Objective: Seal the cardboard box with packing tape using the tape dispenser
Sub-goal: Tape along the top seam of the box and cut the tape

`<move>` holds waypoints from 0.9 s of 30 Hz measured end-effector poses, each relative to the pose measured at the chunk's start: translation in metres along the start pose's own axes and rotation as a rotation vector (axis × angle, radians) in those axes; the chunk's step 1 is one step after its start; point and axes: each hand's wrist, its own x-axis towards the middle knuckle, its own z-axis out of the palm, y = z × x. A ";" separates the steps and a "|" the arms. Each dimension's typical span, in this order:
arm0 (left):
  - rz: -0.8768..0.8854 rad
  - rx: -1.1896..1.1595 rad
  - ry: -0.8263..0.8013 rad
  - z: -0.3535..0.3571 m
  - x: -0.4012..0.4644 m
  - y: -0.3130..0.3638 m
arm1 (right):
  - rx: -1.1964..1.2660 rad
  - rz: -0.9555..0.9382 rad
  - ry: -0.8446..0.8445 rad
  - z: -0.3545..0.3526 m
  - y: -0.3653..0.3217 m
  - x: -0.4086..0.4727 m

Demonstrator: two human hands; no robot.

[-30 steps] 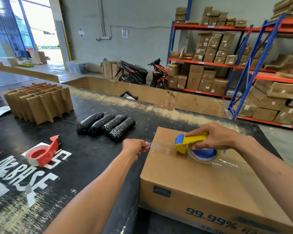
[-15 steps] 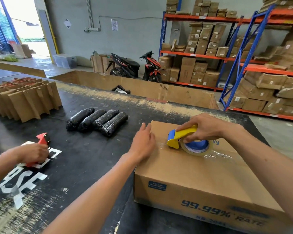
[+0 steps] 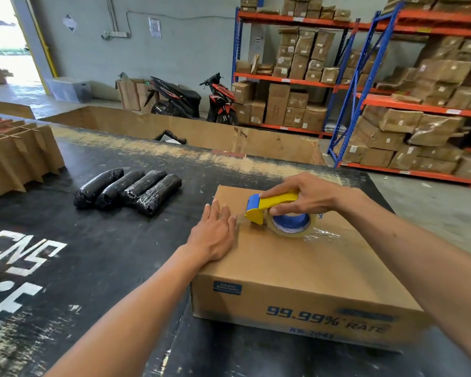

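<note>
A closed brown cardboard box [image 3: 297,270] with blue print on its near side lies on the black table [image 3: 98,240]. A strip of clear tape [image 3: 324,235] runs along its top. My right hand [image 3: 305,194] grips the yellow and blue tape dispenser [image 3: 272,208], which rests on the box top with its roll of clear tape [image 3: 291,224]. My left hand [image 3: 215,229] lies flat, fingers spread, on the box's left top edge, just left of the dispenser's front.
Several black wrapped rolls [image 3: 128,191] lie on the table left of the box. Cardboard dividers [image 3: 14,156] stand at the far left. Beyond the table are a large open carton [image 3: 201,131], two motorbikes [image 3: 191,99] and racks of boxes [image 3: 392,104].
My left hand went from a fist pinching the tape end to lying flat on the box's left edge. The view shifted right, so the red dispenser and another person's hand have left the frame.
</note>
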 end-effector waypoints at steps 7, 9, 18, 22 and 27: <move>-0.021 0.002 0.022 -0.002 -0.006 0.006 | -0.047 0.025 -0.033 -0.015 0.045 -0.043; -0.005 0.027 0.021 -0.003 -0.007 0.007 | -0.038 0.055 -0.030 -0.020 0.066 -0.068; 0.195 0.380 -0.047 -0.002 -0.008 0.040 | -0.064 0.007 0.021 -0.014 0.088 -0.083; 0.250 0.321 -0.151 0.027 -0.013 0.102 | -0.080 -0.018 0.027 -0.012 0.087 -0.079; 0.240 0.353 -0.143 0.042 -0.012 0.124 | -0.182 -0.033 -0.046 -0.016 0.079 -0.067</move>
